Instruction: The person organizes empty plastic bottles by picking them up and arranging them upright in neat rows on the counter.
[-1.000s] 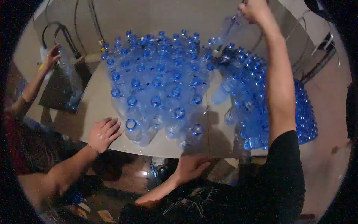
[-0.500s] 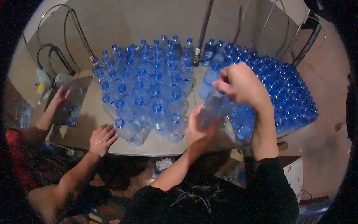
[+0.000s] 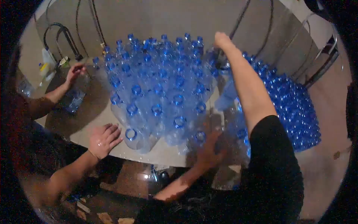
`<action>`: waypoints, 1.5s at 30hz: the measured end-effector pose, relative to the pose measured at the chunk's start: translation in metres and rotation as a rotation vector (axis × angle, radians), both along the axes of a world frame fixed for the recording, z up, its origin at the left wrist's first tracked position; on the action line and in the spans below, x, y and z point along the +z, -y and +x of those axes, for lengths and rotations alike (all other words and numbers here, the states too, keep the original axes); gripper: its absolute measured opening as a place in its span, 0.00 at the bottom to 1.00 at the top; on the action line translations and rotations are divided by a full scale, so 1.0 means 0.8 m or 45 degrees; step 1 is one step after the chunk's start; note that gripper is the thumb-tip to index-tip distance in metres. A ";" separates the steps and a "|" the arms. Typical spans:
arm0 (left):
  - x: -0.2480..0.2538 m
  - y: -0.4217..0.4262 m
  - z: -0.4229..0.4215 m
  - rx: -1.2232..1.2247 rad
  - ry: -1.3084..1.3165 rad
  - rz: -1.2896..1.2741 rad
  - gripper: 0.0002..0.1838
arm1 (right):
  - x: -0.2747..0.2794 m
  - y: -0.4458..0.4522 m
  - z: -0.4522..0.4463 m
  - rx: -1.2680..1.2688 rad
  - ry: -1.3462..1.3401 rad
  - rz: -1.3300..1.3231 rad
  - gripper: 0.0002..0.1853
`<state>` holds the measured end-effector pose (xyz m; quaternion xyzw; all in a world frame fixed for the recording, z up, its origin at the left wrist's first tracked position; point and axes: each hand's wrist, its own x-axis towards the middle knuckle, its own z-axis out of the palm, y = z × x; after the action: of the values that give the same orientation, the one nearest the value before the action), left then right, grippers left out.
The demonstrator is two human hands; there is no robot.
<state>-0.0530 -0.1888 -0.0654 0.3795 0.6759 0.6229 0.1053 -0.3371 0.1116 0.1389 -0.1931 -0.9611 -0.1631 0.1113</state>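
Clear plastic bottles [image 3: 156,109] with blue necks stand crowded in a block on the table. Over the back right of that block, my right hand [image 3: 223,40] is stretched out with its fingers curled closed; what they hold, if anything, is hidden. Below it a clear bottle [image 3: 213,59] stands near the gap between the two groups. At the table's front edge, my left hand [image 3: 212,149] is smeared by motion beside the front right bottle [image 3: 200,136]. Its fingers are too blurred to read. A bluish bottle [image 3: 226,96] leans in the gap, partly behind my right forearm.
To the right is a dense block of blue-topped bottles [image 3: 289,108]. On the left, another person's hand rests flat [image 3: 105,140] on the table [image 3: 87,119], and their other hand [image 3: 77,71] is raised. Dark hoses [image 3: 61,31] hang along the back wall.
My right hand has moved from above a bottle in front of me to the far back. My left hand has shifted down and right. The view has turned, so the bottles sit differently.
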 end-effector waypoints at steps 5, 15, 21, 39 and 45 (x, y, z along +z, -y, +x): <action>-0.057 -0.036 0.004 -0.073 0.146 0.346 0.38 | -0.103 -0.160 -0.110 0.036 0.445 0.078 0.14; -0.007 -0.008 -0.003 -0.149 0.137 0.143 0.39 | 0.257 0.137 0.162 0.018 -0.170 0.027 0.19; 0.000 -0.012 -0.002 0.164 -0.339 0.225 0.38 | 0.173 0.207 0.316 0.453 -0.084 -0.106 0.15; 0.008 -0.074 0.002 0.604 -0.243 0.030 0.37 | -0.046 0.098 0.407 -0.076 -0.916 -0.481 0.28; 0.007 -0.080 0.007 0.635 -0.122 0.029 0.38 | -0.047 0.028 0.300 0.351 -0.256 -0.820 0.26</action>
<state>-0.0474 -0.1246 -0.0594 0.2314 0.7457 0.6186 -0.0880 -0.0974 0.0892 0.1015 -0.1020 -0.9645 0.1843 0.1596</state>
